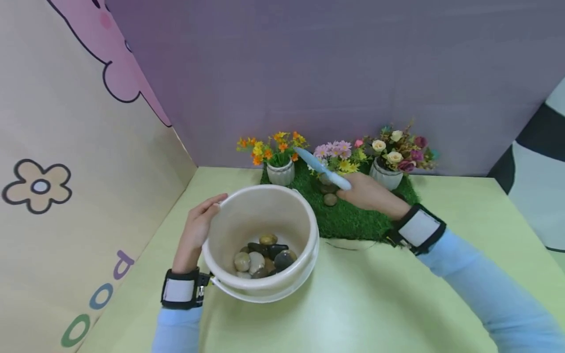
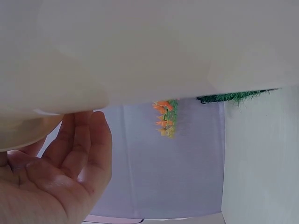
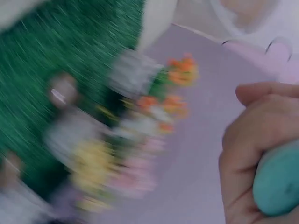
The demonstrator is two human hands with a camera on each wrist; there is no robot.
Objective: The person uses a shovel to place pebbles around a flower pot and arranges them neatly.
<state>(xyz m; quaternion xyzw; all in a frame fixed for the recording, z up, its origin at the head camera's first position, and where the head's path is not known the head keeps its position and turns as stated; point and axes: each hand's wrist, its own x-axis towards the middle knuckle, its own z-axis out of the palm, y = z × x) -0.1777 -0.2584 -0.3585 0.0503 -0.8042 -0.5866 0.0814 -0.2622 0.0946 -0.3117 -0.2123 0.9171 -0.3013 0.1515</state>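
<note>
A white plastic bucket [image 1: 304, 215] stands in the middle of the head view, its mouth facing me. Several smooth pebbles [image 1: 267, 257], some pale and some dark, lie at its bottom. My left hand [image 1: 200, 228] grips the bucket's left rim; in the left wrist view its curled fingers [image 2: 96, 144] touch the white wall. Beyond the bucket, my right hand [image 1: 368, 193] holds a light blue trowel [image 1: 320, 164] by its handle, blade pointing up and left over the flowers. The handle's rounded teal end shows below the fist in the right wrist view.
A green turf mat [image 1: 353, 223] lies at the table's back. On it stand potted orange flowers [image 1: 281, 174], pink and yellow flowers [image 1: 337, 154], and a pot with roses [image 1: 386, 174]. Brown stones [image 1: 330, 199] sit in front of the middle flowers. A purple wall [image 1: 335, 73] rises behind.
</note>
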